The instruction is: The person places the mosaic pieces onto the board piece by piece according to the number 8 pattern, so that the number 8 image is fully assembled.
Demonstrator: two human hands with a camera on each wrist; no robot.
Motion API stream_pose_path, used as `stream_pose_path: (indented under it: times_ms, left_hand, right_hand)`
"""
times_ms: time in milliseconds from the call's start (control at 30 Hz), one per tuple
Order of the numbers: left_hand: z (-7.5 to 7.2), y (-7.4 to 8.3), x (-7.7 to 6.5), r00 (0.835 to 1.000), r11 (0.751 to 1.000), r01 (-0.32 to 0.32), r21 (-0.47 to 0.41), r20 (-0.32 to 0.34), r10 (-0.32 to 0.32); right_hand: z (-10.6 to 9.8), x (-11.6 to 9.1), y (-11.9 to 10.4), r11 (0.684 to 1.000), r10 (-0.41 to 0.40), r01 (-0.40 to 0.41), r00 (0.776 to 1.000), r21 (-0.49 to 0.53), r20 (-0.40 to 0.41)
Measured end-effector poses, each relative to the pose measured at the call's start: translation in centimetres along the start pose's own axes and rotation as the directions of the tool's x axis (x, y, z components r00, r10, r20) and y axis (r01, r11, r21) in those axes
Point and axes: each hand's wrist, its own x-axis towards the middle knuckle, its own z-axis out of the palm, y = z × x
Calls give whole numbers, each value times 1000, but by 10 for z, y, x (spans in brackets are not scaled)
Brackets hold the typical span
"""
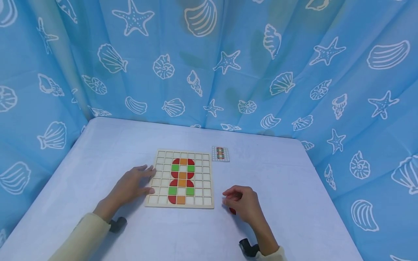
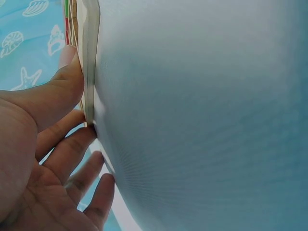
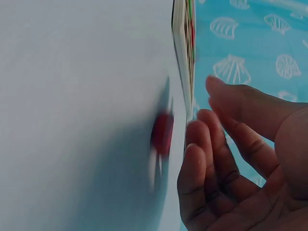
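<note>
A pale wooden grid board (image 1: pixel 207 181) lies flat, with red quarter-round, orange square and green square tiles (image 1: pixel 182 175) set in its middle columns. The lowest tiled row shows a red piece and an orange square (image 1: pixel 180 200). My left hand (image 1: pixel 132 184) rests along the board's left edge, fingers and thumb extended, thumb tip on the frame. Right of the board, my right hand (image 1: pixel 243 203) hovers low with loosely bent fingers and nothing visible between them. Below it a red piece (image 3: pixel 162 134) shows on the white cloth, blurred, partly hidden by the hand in the head view.
A small pattern card (image 1: pixel 220 154) with a similar design lies past the board's upper right corner. White cloth (image 1: pixel 277 174) covers the table. Blue curtains (image 1: pixel 241 90) printed with shells and starfish hang behind and at both sides.
</note>
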Motion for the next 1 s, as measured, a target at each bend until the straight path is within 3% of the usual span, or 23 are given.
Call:
stream_pose_path:
  times_ms: [333, 667, 1000]
  left_hand:
    - [-1, -1, 1, 1000, 1000, 3, 5, -8, -3]
    - [2, -2, 1, 1000, 1000, 17, -9, 2, -17]
    - [2, -1, 2, 1000, 1000, 11, -3, -4, -11]
  right_hand:
    - [-20, -6, 19, 988, 87, -86, 996, -130, 5]
    - [-17, -10, 19, 988, 62, -50, 995, -145, 74]
    - [-15, -11, 16, 987, 37, -25, 997, -157, 70]
